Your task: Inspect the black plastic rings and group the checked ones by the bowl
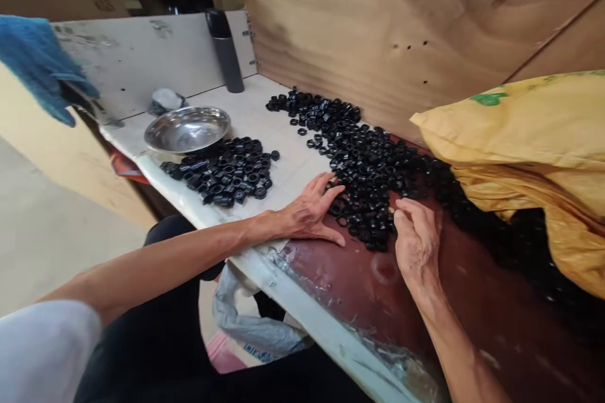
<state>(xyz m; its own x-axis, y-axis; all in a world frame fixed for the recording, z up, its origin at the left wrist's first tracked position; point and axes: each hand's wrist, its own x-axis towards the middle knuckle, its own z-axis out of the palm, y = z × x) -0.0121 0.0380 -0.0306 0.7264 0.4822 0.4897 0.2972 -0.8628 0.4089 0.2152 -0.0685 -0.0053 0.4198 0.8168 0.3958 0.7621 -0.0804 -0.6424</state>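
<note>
A long heap of small black rings (368, 182), perhaps plastic nuts or bushings, spreads across the bench top and runs under a yellow woven sack (529, 164). My left hand (309, 211) lies flat on the dark red sheet (350, 271), its fingertips against the heap's near edge. My right hand (416, 239) is curled at the heap's right side, fingertips among the rings. Whatever its fingers might hold is hidden. A smaller batch of black rings (222, 170) sits beside a steel bowl (187, 129).
A dark flask (225, 53) stands against a pale board at the back, with a blue cloth (38, 66) hanging at the left. A plywood panel (378, 12) rises behind the bench. A crumpled plastic bag (255, 321) lies below the bench's front edge.
</note>
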